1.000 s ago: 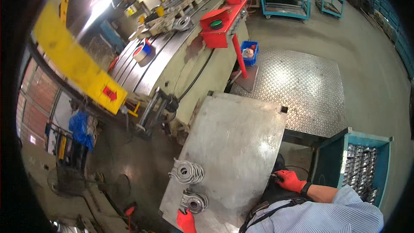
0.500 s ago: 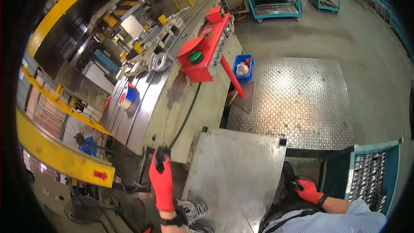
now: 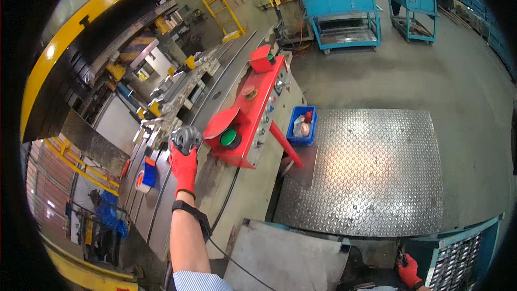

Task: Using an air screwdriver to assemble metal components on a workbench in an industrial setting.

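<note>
My left hand (image 3: 184,170), in a red glove with dark fingertips, reaches forward over the machine bed. Its fingers close around a stack of grey ring-shaped metal parts (image 3: 186,136), beside the red control box (image 3: 242,121) with green buttons. Low at the right, my right hand (image 3: 410,272), also red-gloved, is closed on a small dark object (image 3: 401,254) whose kind I cannot make out. On the bed, left of my left wrist, lies a blue, orange and white item (image 3: 146,177).
A bare metal tabletop (image 3: 285,256) is in front of me. Beyond it lies a diamond-plate platform (image 3: 366,172), with a blue bin (image 3: 302,125) at its left. A teal cart (image 3: 466,258) of metal parts stands right; other teal carts (image 3: 342,8) stand far back. Yellow press framing (image 3: 40,70) rises left.
My left hand has moved forward from beside the metal tabletop to the ring parts on the machine bed. The right hand sits lower and farther right. The whole view has shifted.
</note>
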The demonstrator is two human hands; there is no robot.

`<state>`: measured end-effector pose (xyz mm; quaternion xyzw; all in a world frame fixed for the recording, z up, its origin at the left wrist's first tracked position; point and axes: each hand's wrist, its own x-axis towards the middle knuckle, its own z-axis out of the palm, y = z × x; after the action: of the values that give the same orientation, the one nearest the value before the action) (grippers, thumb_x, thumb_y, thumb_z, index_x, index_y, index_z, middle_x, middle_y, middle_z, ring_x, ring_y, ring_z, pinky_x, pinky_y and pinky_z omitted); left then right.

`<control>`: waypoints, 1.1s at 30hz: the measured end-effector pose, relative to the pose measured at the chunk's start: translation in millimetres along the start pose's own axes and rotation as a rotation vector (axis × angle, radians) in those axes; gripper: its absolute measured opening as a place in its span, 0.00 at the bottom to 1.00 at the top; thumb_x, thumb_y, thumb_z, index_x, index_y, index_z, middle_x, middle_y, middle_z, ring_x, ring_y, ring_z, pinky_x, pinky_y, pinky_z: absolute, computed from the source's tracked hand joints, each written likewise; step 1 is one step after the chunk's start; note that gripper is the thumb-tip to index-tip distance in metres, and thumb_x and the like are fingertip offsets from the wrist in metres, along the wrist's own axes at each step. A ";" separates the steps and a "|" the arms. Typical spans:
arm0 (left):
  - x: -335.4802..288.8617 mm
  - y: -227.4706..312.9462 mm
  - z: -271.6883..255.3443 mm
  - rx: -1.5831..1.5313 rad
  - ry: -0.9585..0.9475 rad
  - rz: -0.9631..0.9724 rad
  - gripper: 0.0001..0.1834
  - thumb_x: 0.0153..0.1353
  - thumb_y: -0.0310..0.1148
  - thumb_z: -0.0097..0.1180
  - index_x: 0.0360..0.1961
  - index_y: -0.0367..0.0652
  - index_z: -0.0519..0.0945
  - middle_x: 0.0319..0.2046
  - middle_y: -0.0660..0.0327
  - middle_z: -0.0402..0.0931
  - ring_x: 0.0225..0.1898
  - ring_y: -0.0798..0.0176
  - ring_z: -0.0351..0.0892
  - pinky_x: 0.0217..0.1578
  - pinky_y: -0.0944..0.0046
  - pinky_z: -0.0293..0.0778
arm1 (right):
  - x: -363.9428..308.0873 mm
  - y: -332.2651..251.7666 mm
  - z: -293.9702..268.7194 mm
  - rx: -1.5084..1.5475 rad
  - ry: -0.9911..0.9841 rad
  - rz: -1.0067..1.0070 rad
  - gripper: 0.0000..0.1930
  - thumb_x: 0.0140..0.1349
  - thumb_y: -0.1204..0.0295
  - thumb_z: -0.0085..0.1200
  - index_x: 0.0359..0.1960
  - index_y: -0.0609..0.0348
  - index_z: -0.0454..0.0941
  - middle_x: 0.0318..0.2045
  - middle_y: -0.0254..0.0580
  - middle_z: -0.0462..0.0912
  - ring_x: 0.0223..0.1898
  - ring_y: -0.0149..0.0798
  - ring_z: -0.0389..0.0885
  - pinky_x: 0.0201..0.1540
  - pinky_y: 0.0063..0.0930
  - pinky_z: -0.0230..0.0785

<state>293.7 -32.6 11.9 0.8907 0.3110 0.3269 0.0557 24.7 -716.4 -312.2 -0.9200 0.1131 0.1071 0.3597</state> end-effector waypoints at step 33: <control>-11.4 -21.0 -6.7 0.458 -0.119 0.264 0.57 0.37 0.46 0.68 0.67 0.40 0.51 0.51 0.43 0.66 0.54 0.46 0.64 0.56 0.50 0.57 | 60.2 46.9 19.2 0.173 -0.082 -0.085 0.15 0.59 0.65 0.54 0.43 0.60 0.76 0.36 0.52 0.81 0.40 0.52 0.79 0.42 0.37 0.70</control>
<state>272.0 -23.2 4.5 0.9305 0.2544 0.1997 -0.1719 66.3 -744.7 -372.7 -0.8843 0.0680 0.1194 0.4462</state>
